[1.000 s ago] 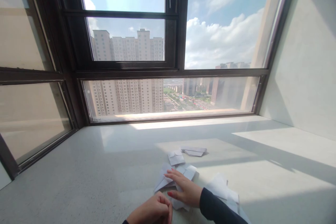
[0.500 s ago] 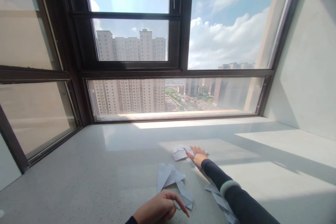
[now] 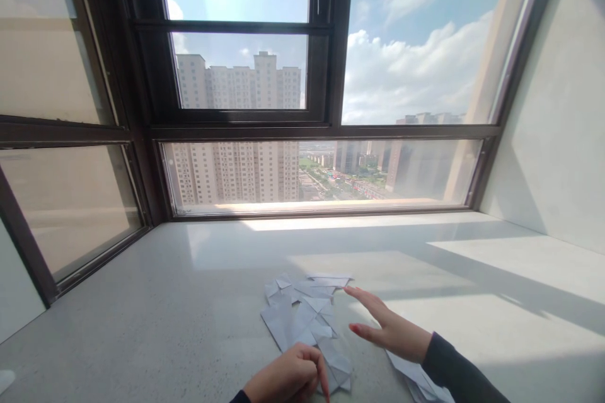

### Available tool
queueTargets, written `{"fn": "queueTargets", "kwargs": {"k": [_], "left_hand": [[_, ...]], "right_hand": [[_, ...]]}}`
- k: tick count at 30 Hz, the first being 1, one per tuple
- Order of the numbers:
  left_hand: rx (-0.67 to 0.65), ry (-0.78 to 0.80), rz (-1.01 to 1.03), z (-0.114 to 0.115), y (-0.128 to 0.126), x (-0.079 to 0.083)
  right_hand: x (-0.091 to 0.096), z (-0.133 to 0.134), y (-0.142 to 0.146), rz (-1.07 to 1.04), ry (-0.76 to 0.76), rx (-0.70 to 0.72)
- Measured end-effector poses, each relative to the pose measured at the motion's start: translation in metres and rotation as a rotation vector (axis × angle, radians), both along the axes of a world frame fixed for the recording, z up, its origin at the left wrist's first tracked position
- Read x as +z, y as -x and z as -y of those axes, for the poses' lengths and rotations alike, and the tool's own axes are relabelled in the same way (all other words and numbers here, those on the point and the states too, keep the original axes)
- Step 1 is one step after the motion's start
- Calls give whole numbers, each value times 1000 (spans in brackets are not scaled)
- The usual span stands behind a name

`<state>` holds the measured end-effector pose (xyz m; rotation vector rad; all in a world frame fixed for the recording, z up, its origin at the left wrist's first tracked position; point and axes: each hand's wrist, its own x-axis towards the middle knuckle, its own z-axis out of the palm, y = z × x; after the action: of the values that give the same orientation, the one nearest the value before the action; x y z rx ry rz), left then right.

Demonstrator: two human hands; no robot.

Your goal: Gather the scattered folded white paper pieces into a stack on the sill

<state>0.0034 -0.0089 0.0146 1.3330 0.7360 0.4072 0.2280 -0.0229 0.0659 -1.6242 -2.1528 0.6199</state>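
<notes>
A heap of folded white paper pieces (image 3: 302, 318) lies on the pale stone sill (image 3: 165, 327) in front of me. My right hand (image 3: 390, 327) is open with fingers stretched out, just to the right of the heap, at its edge. My left hand (image 3: 288, 381) is curled at the bottom edge of the view, its fingertips resting on the near end of the heap. Whether it pinches a piece I cannot make out. More white paper (image 3: 418, 381) shows under my right sleeve.
A large dark-framed window (image 3: 326, 126) rises along the far edge of the sill, with a side pane (image 3: 70, 201) on the left. A plain wall (image 3: 558, 138) closes the right side. Sunlight falls across the right half of the sill.
My right hand came back from the far pieces, and those pieces now lie together with the nearer ones in one heap. My left hand curled onto the heap's near end.
</notes>
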Motion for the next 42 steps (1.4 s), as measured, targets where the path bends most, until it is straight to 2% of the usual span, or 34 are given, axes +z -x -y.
{"fn": "queueTargets", "kwargs": {"k": [1, 4, 7, 9, 12, 16, 19, 23, 27, 30, 34, 36, 42], "left_hand": [[15, -4, -4, 0, -2, -1], [64, -23, -27, 1, -10, -7], [102, -42, -47, 1, -15, -13], [115, -49, -54, 1, -16, -16], [116, -56, -59, 1, -17, -17], [115, -75, -54, 0, -17, -17], [111, -90, -63, 0, -16, -16], [112, -117, -82, 1, -13, -14], [100, -160, -98, 5, -9, -7], [89, -212, -129, 8, -6, -1], [91, -276, -178, 7, -4, 3], [87, -290, -184, 5, -3, 4], [113, -307, -203, 4, -4, 5]], "right_hand": [[-5, 11, -12, 88, 18, -65], [-29, 38, -46, 306, -64, -229], [-55, 47, -68, 363, 3, -309], [-67, 45, -69, 348, 54, -325], [-75, 30, -47, 279, 8, -294], [-79, -1, 13, 201, -109, -204], [-81, -25, 59, 97, -180, -185], [-71, -42, 92, -125, -203, -154], [-47, -36, 79, -113, -274, -37], [-36, -25, 54, 27, -148, 46], [-41, -18, 34, 150, 37, 130], [-47, -19, 32, 188, 71, 124], [-57, -24, 37, 231, -119, -26]]}}
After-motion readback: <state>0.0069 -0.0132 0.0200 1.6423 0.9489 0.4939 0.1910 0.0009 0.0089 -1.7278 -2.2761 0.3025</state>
